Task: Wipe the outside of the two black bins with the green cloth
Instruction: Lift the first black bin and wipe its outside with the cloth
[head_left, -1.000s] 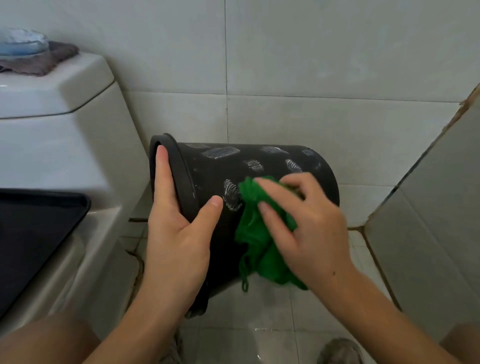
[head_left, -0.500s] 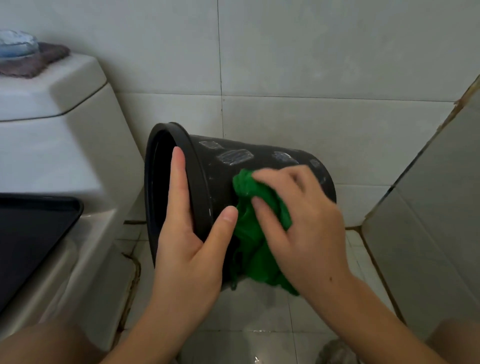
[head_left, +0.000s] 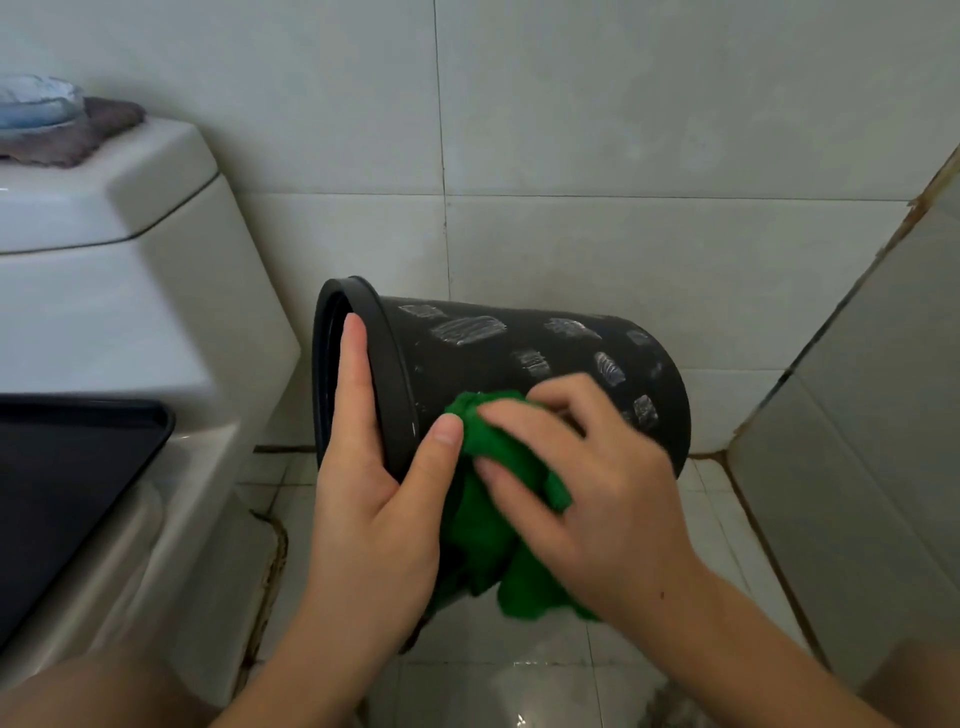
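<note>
**Head view: one black bin on its side, held at the rim, green cloth on its wall**

Head view shows us a black bin (head_left: 519, 358) tipped onto its side and held up off the floor tiles (head_left: 727, 561), its open mouth facing left toward the toilet (head_left: 156, 332) and its base pointing right toward the tiled wall corner. We see only this one bin. Its dark outer wall carries several pale, silvery streaked patches along the upper side.

Our left hand (head_left: 374, 499) grips the bin at the rim: the fingers run up over the rim edge into the mouth and the thumb is pressed against the outer wall just below the rim, so the rim is pinched between them. Our right hand (head_left: 597, 493) holds the green cloth (head_left: 493, 519) bunched under curled fingers and presses it against the near side of the bin's wall, right beside the left thumb. Part of the cloth hangs loose below the hand. The right hand is slightly blurred.

To the left, the toilet cistern (head_left: 104, 218) has a brownish folded cloth (head_left: 78, 135) on its lid, with a pale blue item (head_left: 36, 104) resting on top. A black seat cover (head_left: 62, 493) fills the lower left edge. Bare knees show at both bottom corners.
</note>
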